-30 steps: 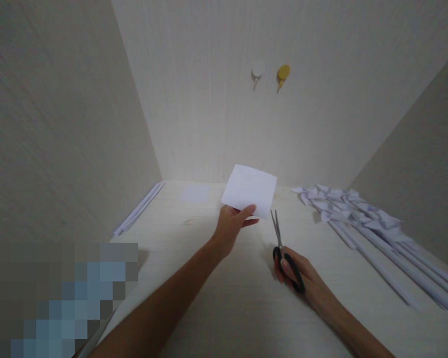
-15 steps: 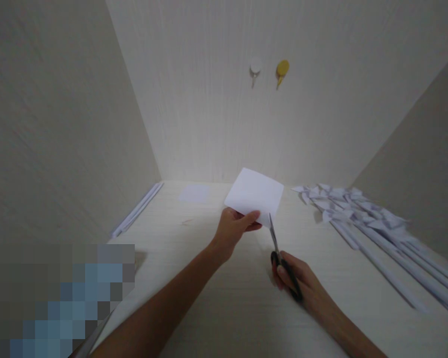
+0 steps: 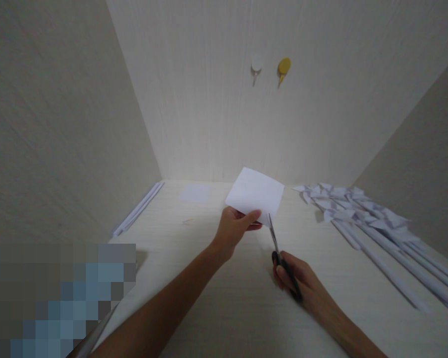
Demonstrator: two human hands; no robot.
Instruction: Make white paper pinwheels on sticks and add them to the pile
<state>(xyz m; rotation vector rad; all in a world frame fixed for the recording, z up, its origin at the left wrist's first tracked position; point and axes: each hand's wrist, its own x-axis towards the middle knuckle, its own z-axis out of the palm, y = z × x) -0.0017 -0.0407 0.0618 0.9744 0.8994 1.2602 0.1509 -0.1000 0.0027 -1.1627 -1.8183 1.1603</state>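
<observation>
Moved to the paper since earlier: our black-handled scissors (image 3: 277, 248), right hand (image 3: 294, 272) curled round handles. White paper sheet (image 3: 254, 191): above tabletop (image 3: 216, 303), left hand (image 3: 233, 226) pinching near edge; we judge it light, creasable, best edge-held.

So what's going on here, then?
Someone is holding a white paper up over the table in their left hand, with scissors in their right hand. The blades are at the paper's near corner, though I can't tell if a cut has been made. Behind, another sheet lies flat. White rods and folded pieces lie together on the right.
</observation>
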